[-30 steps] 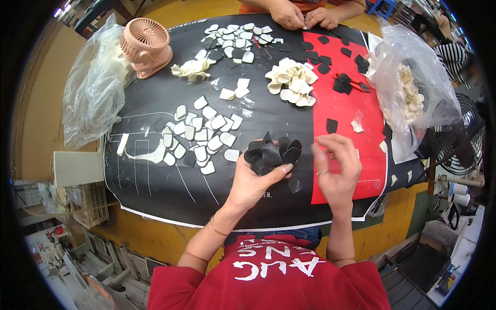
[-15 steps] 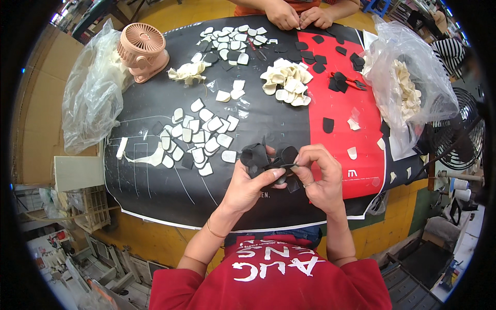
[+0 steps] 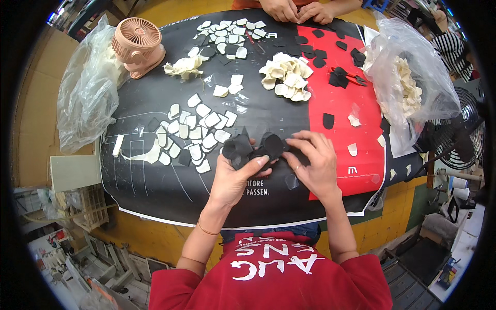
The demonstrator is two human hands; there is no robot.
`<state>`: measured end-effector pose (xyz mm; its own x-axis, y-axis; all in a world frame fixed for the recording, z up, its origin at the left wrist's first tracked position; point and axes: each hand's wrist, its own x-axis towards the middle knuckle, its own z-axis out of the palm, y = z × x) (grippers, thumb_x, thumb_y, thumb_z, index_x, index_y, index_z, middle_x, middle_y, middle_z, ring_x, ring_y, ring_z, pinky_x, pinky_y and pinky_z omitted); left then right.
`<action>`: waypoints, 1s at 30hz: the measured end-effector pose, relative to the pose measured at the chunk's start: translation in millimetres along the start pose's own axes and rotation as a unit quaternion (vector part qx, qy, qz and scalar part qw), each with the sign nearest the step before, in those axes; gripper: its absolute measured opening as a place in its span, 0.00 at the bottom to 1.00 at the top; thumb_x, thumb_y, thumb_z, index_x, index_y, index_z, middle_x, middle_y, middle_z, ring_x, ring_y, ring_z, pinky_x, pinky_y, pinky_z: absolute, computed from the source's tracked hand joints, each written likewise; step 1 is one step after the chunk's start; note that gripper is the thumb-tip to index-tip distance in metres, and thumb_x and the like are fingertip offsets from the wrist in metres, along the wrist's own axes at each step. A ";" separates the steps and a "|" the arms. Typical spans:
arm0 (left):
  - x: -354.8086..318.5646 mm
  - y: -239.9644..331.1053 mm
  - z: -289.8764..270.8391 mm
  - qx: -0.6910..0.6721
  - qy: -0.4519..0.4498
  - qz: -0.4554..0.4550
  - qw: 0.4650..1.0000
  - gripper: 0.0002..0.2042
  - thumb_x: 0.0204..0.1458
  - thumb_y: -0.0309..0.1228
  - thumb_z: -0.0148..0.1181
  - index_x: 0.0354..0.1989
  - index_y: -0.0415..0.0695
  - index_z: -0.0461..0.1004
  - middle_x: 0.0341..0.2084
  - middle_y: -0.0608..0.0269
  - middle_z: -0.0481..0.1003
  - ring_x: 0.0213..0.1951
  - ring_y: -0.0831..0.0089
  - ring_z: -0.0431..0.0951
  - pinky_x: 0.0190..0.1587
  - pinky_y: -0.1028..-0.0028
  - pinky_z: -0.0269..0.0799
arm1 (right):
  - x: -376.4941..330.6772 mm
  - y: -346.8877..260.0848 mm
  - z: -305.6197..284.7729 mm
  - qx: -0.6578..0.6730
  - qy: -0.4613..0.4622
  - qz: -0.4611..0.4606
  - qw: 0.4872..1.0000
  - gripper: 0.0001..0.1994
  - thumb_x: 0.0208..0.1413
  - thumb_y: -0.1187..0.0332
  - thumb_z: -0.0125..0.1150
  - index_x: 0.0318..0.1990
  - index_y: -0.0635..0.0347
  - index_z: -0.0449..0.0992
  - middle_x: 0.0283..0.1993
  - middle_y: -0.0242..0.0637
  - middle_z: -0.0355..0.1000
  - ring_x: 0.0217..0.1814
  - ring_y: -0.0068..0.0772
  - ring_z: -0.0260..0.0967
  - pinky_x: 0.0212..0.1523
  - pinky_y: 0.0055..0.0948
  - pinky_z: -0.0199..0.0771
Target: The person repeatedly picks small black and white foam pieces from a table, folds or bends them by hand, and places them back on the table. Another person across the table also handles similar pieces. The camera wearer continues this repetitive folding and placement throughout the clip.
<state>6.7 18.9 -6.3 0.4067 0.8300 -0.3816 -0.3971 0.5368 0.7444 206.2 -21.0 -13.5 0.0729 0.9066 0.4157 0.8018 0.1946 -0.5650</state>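
Note:
A loose bundle of black fabric pieces (image 3: 238,151) is gripped in my left hand (image 3: 232,178), its thumb laid across the front. The pieces curl and fan out above my fingers. My right hand (image 3: 318,163) is at the right end of the bundle, thumb and forefinger at the edge of a rounded black piece (image 3: 272,145). The exact contact of those fingertips is hard to see. Left of my hands lies a spread of pale, round-ended pieces with dark edges (image 3: 195,133). A small clear plastic scrap (image 3: 292,181) lies under my right wrist.
A cream pile (image 3: 287,77), red-handled pliers (image 3: 355,78) and scattered black pieces (image 3: 328,121) lie on the black-and-red mat (image 3: 346,170). A pink fan (image 3: 137,44) and plastic bags (image 3: 413,77) flank it. Another person's hands (image 3: 297,11) work at the far edge.
Both my hands and the black bundle have shifted slightly left. My right fingers have spread a little and risen along the bundle's edge. The view has moved slightly too.

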 end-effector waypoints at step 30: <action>-16.3 1.2 21.4 -0.074 -0.089 -0.096 0.989 0.09 0.53 0.17 0.63 0.41 0.37 0.73 0.35 0.60 0.78 0.35 0.75 0.80 0.39 0.72 0.84 | -30.9 -29.8 -14.5 0.133 0.134 -0.122 0.974 0.09 0.49 0.72 0.71 0.35 0.50 0.76 0.38 0.27 0.71 0.37 0.32 0.69 0.37 0.31 0.69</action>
<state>17.2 2.8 12.6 0.6192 0.6775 -0.3969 -0.4086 0.7096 0.5740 188.6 -60.2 0.8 0.0796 0.6980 0.7117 0.6358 0.5143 -0.5755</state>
